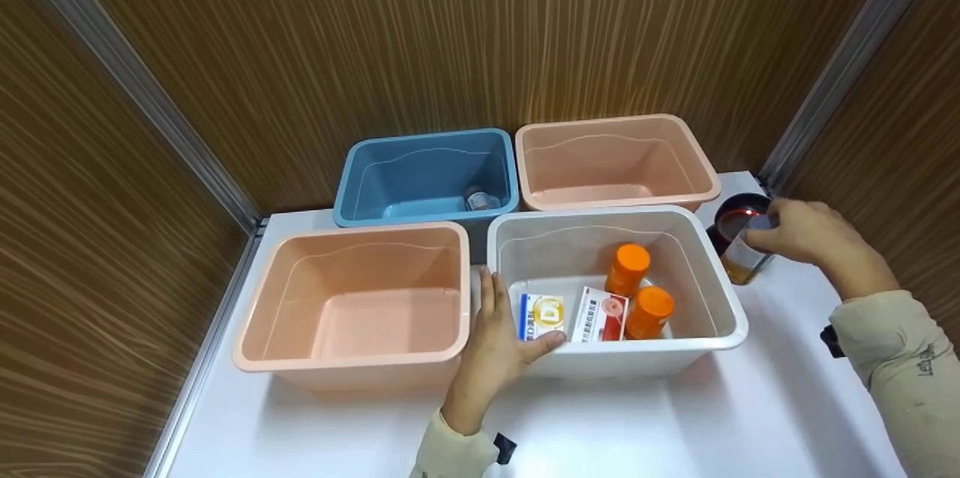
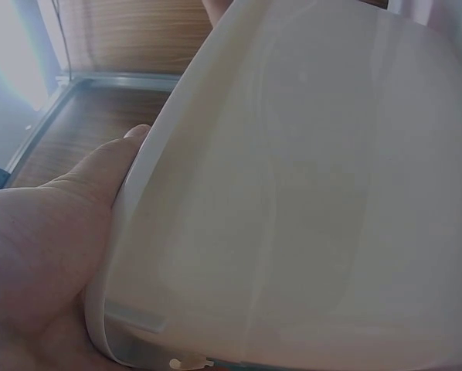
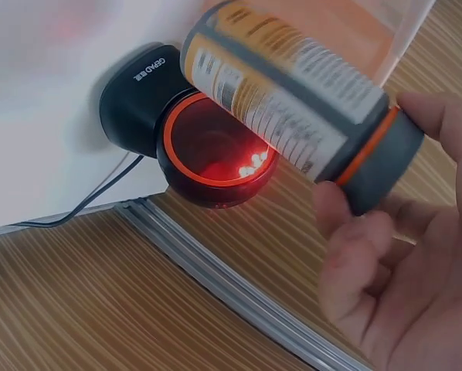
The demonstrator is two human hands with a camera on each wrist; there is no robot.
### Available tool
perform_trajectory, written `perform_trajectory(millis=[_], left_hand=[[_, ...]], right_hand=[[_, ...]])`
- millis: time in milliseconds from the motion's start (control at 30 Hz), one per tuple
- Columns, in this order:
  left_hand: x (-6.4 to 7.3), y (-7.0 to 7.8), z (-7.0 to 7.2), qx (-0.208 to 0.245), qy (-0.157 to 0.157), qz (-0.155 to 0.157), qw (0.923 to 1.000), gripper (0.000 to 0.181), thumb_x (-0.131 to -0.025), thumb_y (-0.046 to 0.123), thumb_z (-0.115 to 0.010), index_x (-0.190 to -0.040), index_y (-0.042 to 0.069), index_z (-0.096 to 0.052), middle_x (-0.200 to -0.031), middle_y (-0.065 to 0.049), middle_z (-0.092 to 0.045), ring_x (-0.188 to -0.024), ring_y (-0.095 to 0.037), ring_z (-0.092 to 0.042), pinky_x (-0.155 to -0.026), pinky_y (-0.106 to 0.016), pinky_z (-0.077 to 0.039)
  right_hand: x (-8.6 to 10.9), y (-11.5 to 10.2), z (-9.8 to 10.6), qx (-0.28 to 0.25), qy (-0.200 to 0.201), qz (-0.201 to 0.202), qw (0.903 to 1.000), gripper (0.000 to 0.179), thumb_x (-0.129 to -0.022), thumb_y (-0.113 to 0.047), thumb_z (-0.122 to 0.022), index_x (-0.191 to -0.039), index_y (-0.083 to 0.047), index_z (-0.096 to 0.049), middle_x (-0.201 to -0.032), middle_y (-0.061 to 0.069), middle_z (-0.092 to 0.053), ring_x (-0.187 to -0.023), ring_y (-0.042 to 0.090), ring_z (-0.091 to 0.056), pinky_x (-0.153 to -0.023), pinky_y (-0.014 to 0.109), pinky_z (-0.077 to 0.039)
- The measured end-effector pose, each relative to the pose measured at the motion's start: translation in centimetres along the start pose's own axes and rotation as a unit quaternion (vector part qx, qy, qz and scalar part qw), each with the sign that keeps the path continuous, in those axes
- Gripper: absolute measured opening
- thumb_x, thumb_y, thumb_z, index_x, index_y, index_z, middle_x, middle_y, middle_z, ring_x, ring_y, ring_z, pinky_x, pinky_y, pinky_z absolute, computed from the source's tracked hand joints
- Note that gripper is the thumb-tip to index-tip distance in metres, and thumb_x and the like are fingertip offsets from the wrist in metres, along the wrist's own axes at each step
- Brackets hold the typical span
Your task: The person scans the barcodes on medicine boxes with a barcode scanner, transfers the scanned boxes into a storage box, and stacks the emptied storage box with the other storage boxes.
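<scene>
My right hand [image 1: 814, 238] pinches a supplement bottle [image 3: 285, 93] by its dark cap, which has an orange band. The bottle tilts, and its printed label, barcode included, faces a black desktop barcode scanner [image 3: 215, 143] with a lit red window. In the head view the scanner [image 1: 739, 215] stands right of the white bin [image 1: 600, 219]. My left hand [image 1: 495, 350] rests on that bin's near-left corner, fingers straight along the left side, thumb on the front rim. Inside the bin are two orange bottles [image 1: 628, 268], a D3 box [image 1: 541, 317] and a red-and-white box [image 1: 600, 315].
Left of the white bin stands a peach bin [image 1: 352, 365]. Behind are a blue bin [image 1: 427, 139] holding a small jar [image 1: 480, 199], and a second peach bin [image 1: 600, 125]. Wood-patterned walls [image 1: 450, 28] enclose the white table [image 1: 600, 433]. A cable [image 3: 76, 212] trails from the scanner.
</scene>
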State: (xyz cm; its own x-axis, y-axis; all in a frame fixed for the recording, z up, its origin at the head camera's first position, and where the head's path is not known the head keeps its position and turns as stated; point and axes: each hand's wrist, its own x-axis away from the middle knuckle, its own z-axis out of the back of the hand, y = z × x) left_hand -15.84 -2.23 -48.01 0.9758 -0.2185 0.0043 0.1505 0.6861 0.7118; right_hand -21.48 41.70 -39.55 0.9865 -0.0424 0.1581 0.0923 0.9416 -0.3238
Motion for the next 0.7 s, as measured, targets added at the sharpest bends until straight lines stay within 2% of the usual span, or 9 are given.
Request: perform_trajectory(millis=[100,167,267,333,400,533,700], left_hand=[[0.0,-0.1,0.0,0.002,0.005,-0.007,1.0,0.131,-0.073,0.068,-0.079,-0.161,0.001,-0.01,-0.168,-0.016,0.006,-0.149,-0.042,-0.02,-0.114,-0.053,-0.029],[0.1,-0.1,0.0,0.005,0.008,-0.012,0.9999,0.13,-0.074,0.066,-0.08,-0.161,-0.001,-0.011,-0.168,-0.017,0.006,-0.149,-0.042,-0.02,-0.115,-0.053,-0.027],[0.1,-0.1,0.0,0.008,0.008,-0.017,0.9998,0.129,-0.074,0.065,-0.08,-0.16,-0.002,-0.012,-0.168,-0.018,0.006,-0.149,-0.042,-0.017,-0.116,-0.052,-0.025],[0.1,0.0,0.1,0.009,0.005,-0.012,0.9999,0.13,-0.074,0.067,-0.08,-0.161,-0.001,-0.011,-0.168,-0.016,0.008,-0.15,-0.04,-0.014,-0.117,-0.052,-0.024],[0.1,0.0,0.1,0.007,0.003,-0.01,0.9999,0.13,-0.073,0.068,-0.079,-0.161,0.0,-0.011,-0.168,-0.015,0.009,-0.151,-0.04,-0.012,-0.117,-0.052,-0.023],[0.1,0.0,0.1,0.005,0.002,-0.006,1.0,0.132,-0.072,0.071,-0.078,-0.161,0.001,-0.01,-0.168,-0.012,0.012,-0.151,-0.039,-0.012,-0.116,-0.051,-0.023],[0.1,0.0,0.1,0.006,0.001,-0.002,1.0,0.132,-0.072,0.071,-0.078,-0.161,0.002,-0.009,-0.168,-0.012,0.012,-0.151,-0.039,-0.014,-0.116,-0.05,-0.024]], right_hand=[[0.0,-0.2,0.3,0.007,0.016,-0.016,0.9997,0.063,-0.091,-0.05,-0.064,-0.101,0.012,-0.059,-0.087,0.024,-0.06,-0.078,0.039,-0.055,-0.059,0.048,-0.047],[0.1,-0.3,0.5,0.011,0.029,-0.023,0.9993,0.067,-0.091,-0.055,-0.063,-0.098,0.011,-0.059,-0.088,0.026,-0.06,-0.079,0.042,-0.054,-0.061,0.052,-0.046],[0.2,-0.7,1.1,0.017,0.054,-0.03,0.9979,0.084,-0.09,-0.064,-0.059,-0.111,0.017,-0.057,-0.098,0.037,-0.058,-0.087,0.053,-0.054,-0.067,0.061,-0.046],[0.3,-1.2,1.5,0.01,0.064,-0.039,0.9972,0.094,-0.091,-0.067,-0.056,-0.125,0.02,-0.05,-0.109,0.043,-0.054,-0.096,0.059,-0.051,-0.074,0.067,-0.044],[0.3,-1.7,1.9,0.003,0.082,-0.044,0.9956,0.098,-0.091,-0.068,-0.054,-0.131,0.021,-0.044,-0.114,0.046,-0.051,-0.101,0.062,-0.049,-0.077,0.069,-0.042],[0.3,-3.3,2.6,-0.014,0.12,-0.044,0.9917,0.09,-0.093,-0.065,-0.052,-0.135,0.014,-0.042,-0.116,0.044,-0.051,-0.101,0.059,-0.05,-0.075,0.067,-0.043],[-0.1,-5.8,3.3,-0.017,0.162,-0.02,0.9864,0.08,-0.096,-0.061,-0.05,-0.138,0.007,-0.044,-0.117,0.04,-0.054,-0.099,0.056,-0.052,-0.074,0.063,-0.043]])
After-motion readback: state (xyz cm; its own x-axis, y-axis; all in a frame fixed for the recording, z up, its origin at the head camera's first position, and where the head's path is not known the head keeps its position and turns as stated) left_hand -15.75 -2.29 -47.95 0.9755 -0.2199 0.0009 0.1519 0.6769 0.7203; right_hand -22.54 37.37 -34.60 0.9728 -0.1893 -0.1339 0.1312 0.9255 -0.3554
